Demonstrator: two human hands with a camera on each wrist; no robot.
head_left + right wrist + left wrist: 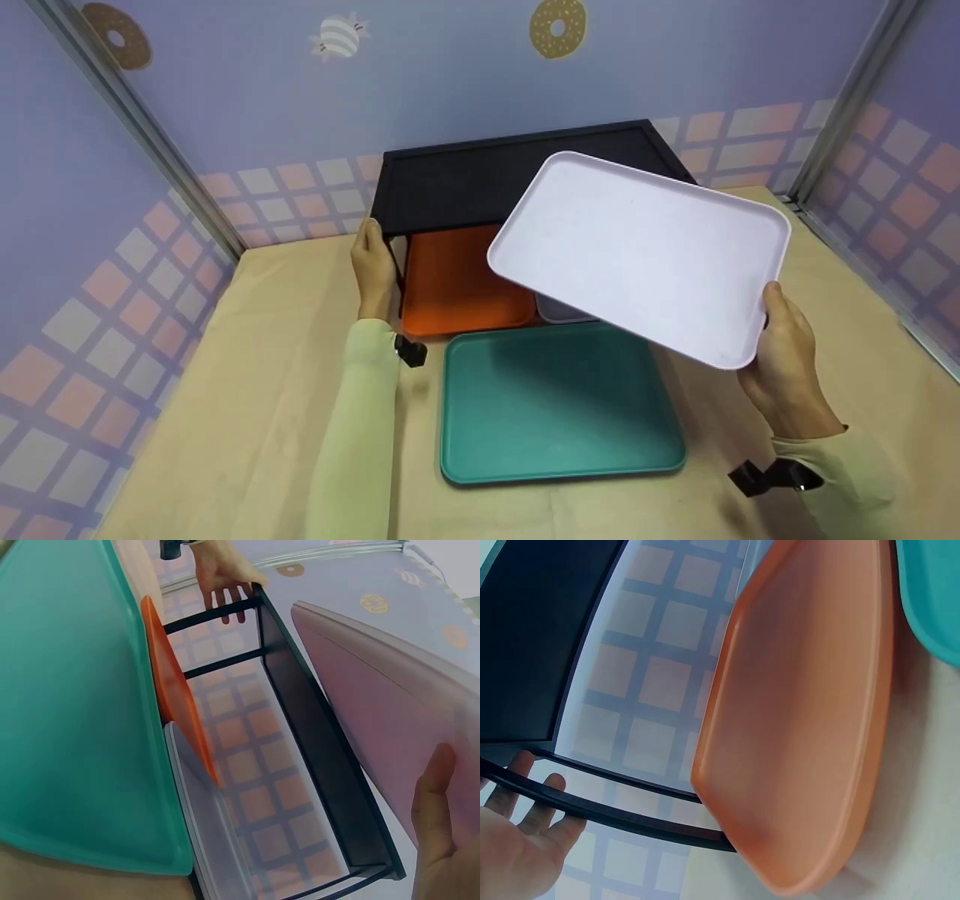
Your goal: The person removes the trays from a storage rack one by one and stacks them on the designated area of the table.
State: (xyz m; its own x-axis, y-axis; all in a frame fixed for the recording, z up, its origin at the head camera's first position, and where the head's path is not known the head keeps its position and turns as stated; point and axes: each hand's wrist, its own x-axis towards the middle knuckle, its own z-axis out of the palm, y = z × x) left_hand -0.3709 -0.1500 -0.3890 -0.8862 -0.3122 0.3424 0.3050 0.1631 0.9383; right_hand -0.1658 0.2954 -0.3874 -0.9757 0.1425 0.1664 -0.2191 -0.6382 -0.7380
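Note:
My left hand grips the front left corner of a black rack; in the left wrist view its fingers reach round a black side bar. A pale lavender-white tray is held up and tilted by my right hand at its right edge, thumb on the upper face. The raised tray overlaps the rack's right part in the head view. Under the rack's top, an orange tray lies at the left, and beside it a greyish tray is mostly hidden in the head view.
A teal tray lies on the cloth-covered table, in front of the rack. Patterned walls stand behind and at both sides, with metal posts at the corners.

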